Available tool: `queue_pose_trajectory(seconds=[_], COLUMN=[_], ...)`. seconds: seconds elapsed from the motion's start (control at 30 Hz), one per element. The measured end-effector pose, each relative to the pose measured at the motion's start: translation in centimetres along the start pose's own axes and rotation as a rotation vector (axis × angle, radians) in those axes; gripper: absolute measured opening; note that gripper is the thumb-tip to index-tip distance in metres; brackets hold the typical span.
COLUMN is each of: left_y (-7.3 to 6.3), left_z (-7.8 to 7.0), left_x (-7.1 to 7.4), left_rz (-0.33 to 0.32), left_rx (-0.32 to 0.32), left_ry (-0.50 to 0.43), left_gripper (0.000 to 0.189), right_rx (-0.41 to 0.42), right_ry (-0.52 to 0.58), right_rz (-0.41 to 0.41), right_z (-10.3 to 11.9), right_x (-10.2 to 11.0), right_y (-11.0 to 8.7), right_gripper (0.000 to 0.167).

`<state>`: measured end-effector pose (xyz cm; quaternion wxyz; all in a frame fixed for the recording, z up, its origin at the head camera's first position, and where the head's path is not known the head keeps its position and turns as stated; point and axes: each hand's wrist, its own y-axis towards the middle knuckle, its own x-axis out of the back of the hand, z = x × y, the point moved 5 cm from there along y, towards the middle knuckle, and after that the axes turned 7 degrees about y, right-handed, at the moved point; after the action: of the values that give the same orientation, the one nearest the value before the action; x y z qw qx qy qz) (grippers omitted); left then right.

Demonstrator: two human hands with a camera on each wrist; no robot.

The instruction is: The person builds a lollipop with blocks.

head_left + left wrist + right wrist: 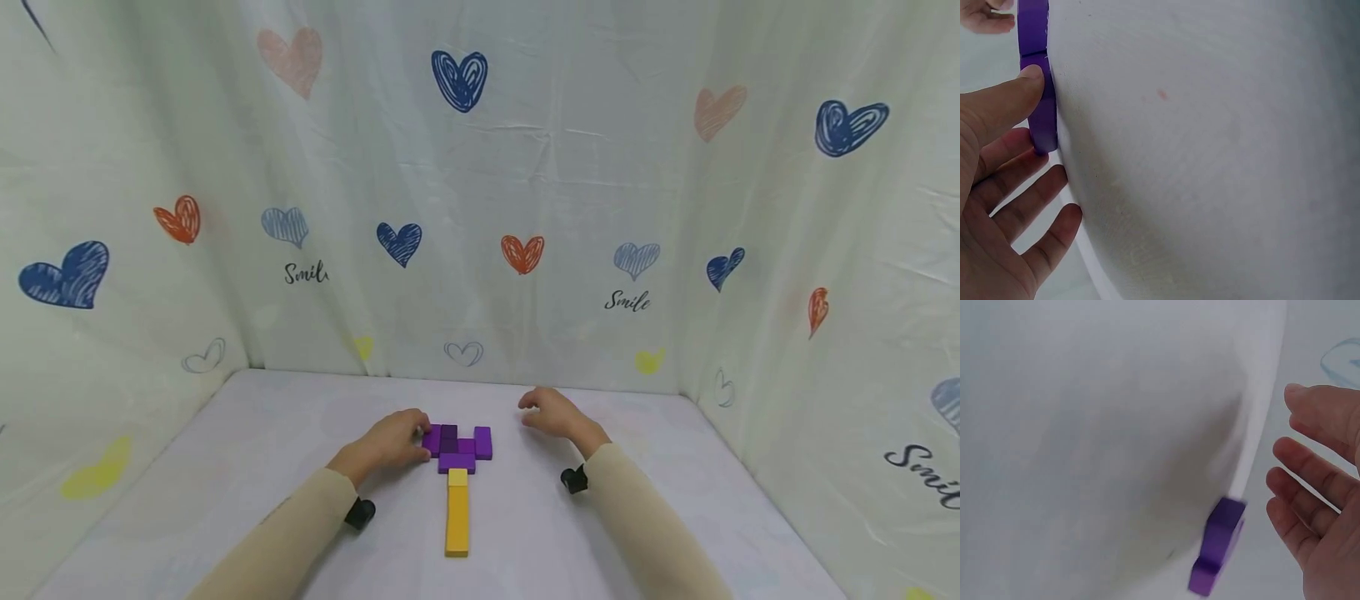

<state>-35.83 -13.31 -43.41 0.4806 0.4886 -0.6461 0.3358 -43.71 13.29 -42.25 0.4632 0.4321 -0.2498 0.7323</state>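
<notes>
My left hand [392, 439] pinches the leftmost purple block [431, 442] between thumb and index finger. In the left wrist view, the thumb presses one end of that purple block [1041, 119], and the other fingers spread loosely below. Against it lies a darker purple block [448, 442], with a small purple piece [466, 446], an upright purple block [483, 443] and a crosswise purple block [457, 464] joined on. Below them run a short yellow block [457, 477] and a long yellow block [457, 525]. My right hand [557, 414] hovers right of the blocks, fingers loosely bent, holding nothing.
A white cloth covers the table [360, 558]. Behind and at both sides hangs a pale curtain [480, 183] printed with hearts and words. A black wrist camera [361, 513] sits on the left wrist, another black camera [574, 479] on the right.
</notes>
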Motion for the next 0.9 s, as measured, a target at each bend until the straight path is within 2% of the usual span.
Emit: queue_pose_trajectory(seconds=[0.17, 0.4, 0.63, 0.9], left_y=[-0.2, -0.1, 0.1, 0.1], left_z=[-0.1, 0.0, 0.1, 0.1], left_x=[0.0, 0.0, -0.1, -0.1], left_rz=[0.006, 0.002, -0.003, -0.001], left_rx=[-0.003, -0.010, -0.015, -0.011], left_ry=[0.003, -0.002, 0.002, -0.009], left_gripper=[0.035, 0.034, 0.034, 0.035], right_rx=[-0.011, 0.005, -0.021, 0.034], right_ry=[-0.090, -0.212, -0.202, -0.134], right_rz=[-0.047, -0.075, -0.059, -0.074], right_z=[-2.0, -3.0, -3.5, -3.0], right_x=[0.6, 1.3, 1.6, 0.9], right_y=[-0.8, -1.5, -1.8, -1.3], right_gripper=[0.025, 0.024, 0.015, 0.020])
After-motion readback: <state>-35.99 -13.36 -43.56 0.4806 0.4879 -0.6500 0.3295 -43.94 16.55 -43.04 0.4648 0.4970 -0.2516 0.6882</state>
